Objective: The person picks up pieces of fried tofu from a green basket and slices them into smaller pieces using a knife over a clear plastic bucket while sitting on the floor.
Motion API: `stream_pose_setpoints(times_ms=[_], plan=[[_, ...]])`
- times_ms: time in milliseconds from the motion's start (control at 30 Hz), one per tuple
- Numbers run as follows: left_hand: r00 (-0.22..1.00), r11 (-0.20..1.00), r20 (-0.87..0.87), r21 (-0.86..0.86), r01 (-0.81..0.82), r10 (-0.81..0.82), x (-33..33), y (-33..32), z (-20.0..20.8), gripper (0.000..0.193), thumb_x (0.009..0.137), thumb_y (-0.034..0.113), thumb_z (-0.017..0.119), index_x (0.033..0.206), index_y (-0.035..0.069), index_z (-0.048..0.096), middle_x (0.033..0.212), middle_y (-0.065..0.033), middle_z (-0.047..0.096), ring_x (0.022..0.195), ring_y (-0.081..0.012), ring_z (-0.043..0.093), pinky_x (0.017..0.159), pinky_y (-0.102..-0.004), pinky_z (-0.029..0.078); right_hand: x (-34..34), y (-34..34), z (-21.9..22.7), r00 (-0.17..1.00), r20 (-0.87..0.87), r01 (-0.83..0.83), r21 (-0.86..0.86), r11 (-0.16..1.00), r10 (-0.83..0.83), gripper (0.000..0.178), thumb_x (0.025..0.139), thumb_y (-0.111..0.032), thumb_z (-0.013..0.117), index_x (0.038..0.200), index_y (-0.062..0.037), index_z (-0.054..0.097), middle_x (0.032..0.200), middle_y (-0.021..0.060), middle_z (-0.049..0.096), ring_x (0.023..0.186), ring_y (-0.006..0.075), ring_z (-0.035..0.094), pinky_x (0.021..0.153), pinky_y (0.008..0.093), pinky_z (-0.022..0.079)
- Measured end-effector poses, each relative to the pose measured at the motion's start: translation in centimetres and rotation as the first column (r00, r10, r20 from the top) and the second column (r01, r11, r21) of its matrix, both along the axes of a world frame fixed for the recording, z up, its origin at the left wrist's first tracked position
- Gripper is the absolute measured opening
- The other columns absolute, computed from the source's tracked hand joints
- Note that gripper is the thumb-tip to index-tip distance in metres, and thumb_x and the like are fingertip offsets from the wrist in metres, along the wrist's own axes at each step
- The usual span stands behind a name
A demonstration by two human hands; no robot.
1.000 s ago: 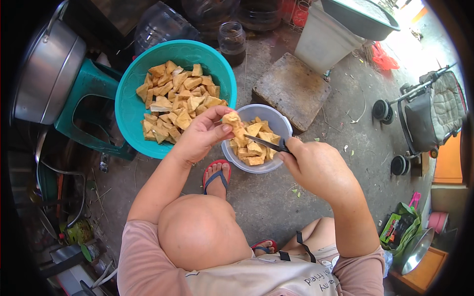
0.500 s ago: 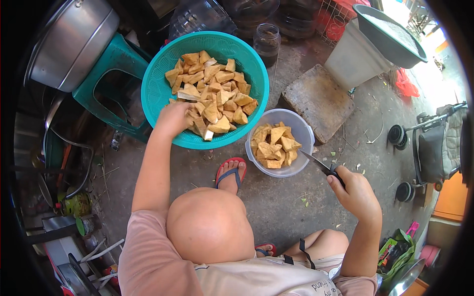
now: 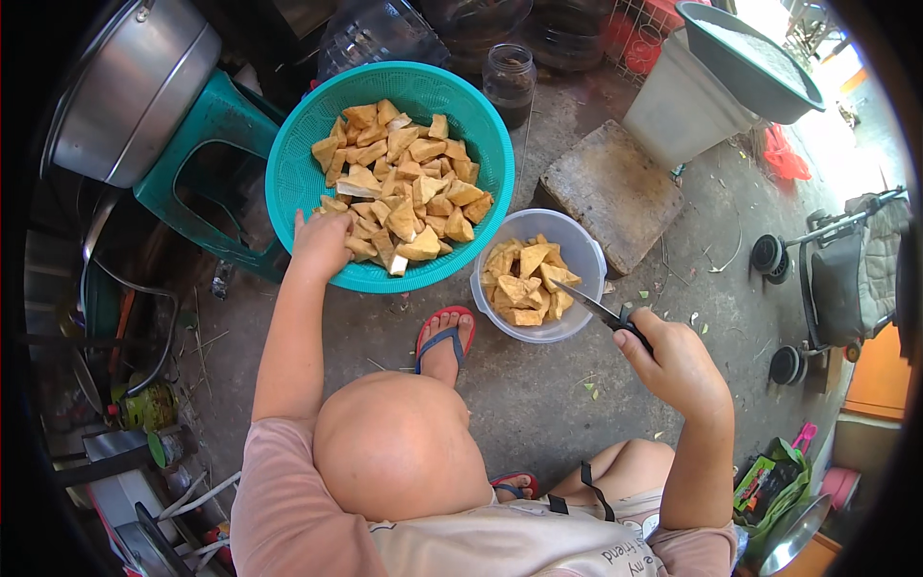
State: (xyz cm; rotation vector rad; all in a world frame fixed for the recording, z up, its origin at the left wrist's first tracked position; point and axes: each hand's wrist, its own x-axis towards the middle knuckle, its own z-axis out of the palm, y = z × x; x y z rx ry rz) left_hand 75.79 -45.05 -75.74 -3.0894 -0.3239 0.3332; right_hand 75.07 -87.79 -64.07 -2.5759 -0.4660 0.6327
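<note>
At the lower left rim of a turquoise plastic basket (image 3: 288, 144), my left hand (image 3: 322, 246) reaches in among pieces of brown fried tofu (image 3: 409, 183). One finger sticks out apart from the others; the tips near the tofu are partly hidden, and no piece shows clearly in its grasp. My right hand (image 3: 676, 363) is closed around the dark handle of a knife (image 3: 601, 310). The blade points up and left over a translucent round tub (image 3: 541, 334), its tip by the tofu pieces (image 3: 524, 284) inside. Several pieces have pale cut faces.
A worn wooden block (image 3: 615, 197) lies right of the basket, by a white bucket (image 3: 678, 106) topped with a grey-green basin (image 3: 755, 62). A green stool (image 3: 207, 163) bears a metal pot (image 3: 135, 91). A jar (image 3: 510, 82) and a stroller (image 3: 846, 274) stand farther off.
My left hand has drawn back a little toward the basket's near left rim. The knife in my right hand has moved left, its tip now over the tub. The whole view has shifted slightly.
</note>
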Motion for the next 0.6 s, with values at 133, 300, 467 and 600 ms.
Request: stream_pose_setpoints(times_ms=[133,300,467,600], plan=[[0.997,0.993,0.083,-0.116,0.002,0.007,-0.1,0.4,0.8,0.03,0.067,0.008,0.072,0.096,0.011,0.064,0.099,-0.0099,0.061,0.104,-0.0309,0.055,0.099,-0.0541,0.037,0.0,0.2,0.2,1.0,-0.007,0.004,0.005,1.0,-0.004,0.031,0.09,-0.028,0.057,0.079,-0.0003,0.052,0.061,0.0214,0.056,0.062,0.0415,0.057,0.056,0.0479,0.043],[0.937,0.494,0.25,-0.864,0.103,0.243,0.1,-2.4,3.4,0.03,0.072,-0.004,0.065,0.1,0.004,0.057,0.094,-0.0028,0.055,0.094,-0.0141,0.057,0.083,-0.0265,0.049,0.4,1.2,0.6,1.0,0.012,-0.013,0.042,0.999,0.012,0.029,0.09,-0.028,0.057,0.081,-0.0004,0.053,0.062,0.0215,0.056,0.063,0.0416,0.057,0.057,0.0483,0.043],[0.978,-0.066,0.115,-0.99,0.128,0.176,0.3,-6.8,4.5,0.04,0.077,0.0,0.07,0.112,0.006,0.052,0.108,-0.0056,0.055,0.098,-0.012,0.057,0.085,-0.0264,0.05,1.4,3.4,1.3,0.989,0.108,-0.116,0.124,0.985,0.103,0.027,0.09,-0.026,0.056,0.085,0.0,0.054,0.066,0.0219,0.058,0.066,0.0417,0.059,0.06,0.0495,0.045],[0.995,-0.322,0.052,-0.944,0.076,0.082,0.2,-10.1,5.1,0.045,0.077,0.001,0.071,0.117,0.005,0.051,0.109,-0.0067,0.056,0.103,-0.0174,0.059,0.09,-0.0305,0.048,2.3,4.4,1.5,0.978,0.152,-0.164,0.126,0.978,0.144,0.027,0.091,-0.026,0.055,0.086,0.0006,0.055,0.068,0.0212,0.06,0.067,0.0408,0.06,0.061,0.0491,0.046]])
